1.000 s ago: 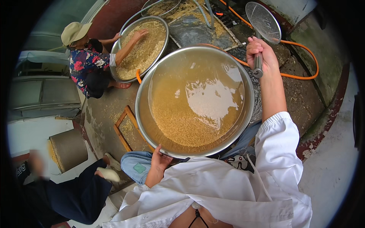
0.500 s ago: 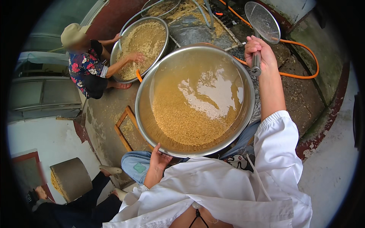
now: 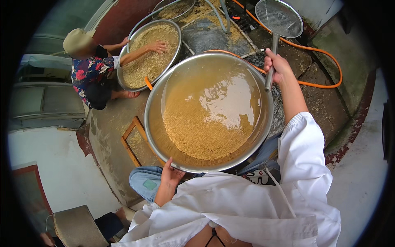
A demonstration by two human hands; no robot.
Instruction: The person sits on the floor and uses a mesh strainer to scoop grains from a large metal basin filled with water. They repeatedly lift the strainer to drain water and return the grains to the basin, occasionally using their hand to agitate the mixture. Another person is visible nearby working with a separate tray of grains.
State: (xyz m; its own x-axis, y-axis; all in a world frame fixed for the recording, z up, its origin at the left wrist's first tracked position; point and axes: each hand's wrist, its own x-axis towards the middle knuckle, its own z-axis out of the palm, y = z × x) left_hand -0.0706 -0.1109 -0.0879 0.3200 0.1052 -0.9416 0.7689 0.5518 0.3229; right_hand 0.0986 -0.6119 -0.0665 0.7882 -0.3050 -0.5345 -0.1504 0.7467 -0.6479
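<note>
A large steel basin stands right in front of me. Golden grain lies under cloudy water in it, with bright reflections toward the far right. My left hand grips the basin's near-left rim, its thumb over the edge and its other fingers partly hidden below. Past the basin's right side, my right hand is closed round the metal handle of a mesh strainer. The strainer's round head is raised above the wet floor at the far right, and nothing shows in its mesh.
At the far left a person squats with a hand in a second steel basin of wet grain. Orange hose curves along the right. A wooden frame lies left of my basin. Another person handles a grey container at lower left.
The strainer's head has swung left and its handle has turned in my right hand. My left hand stays on the rim. The grey container has moved down and tilted; the squatting person's hand has shifted right.
</note>
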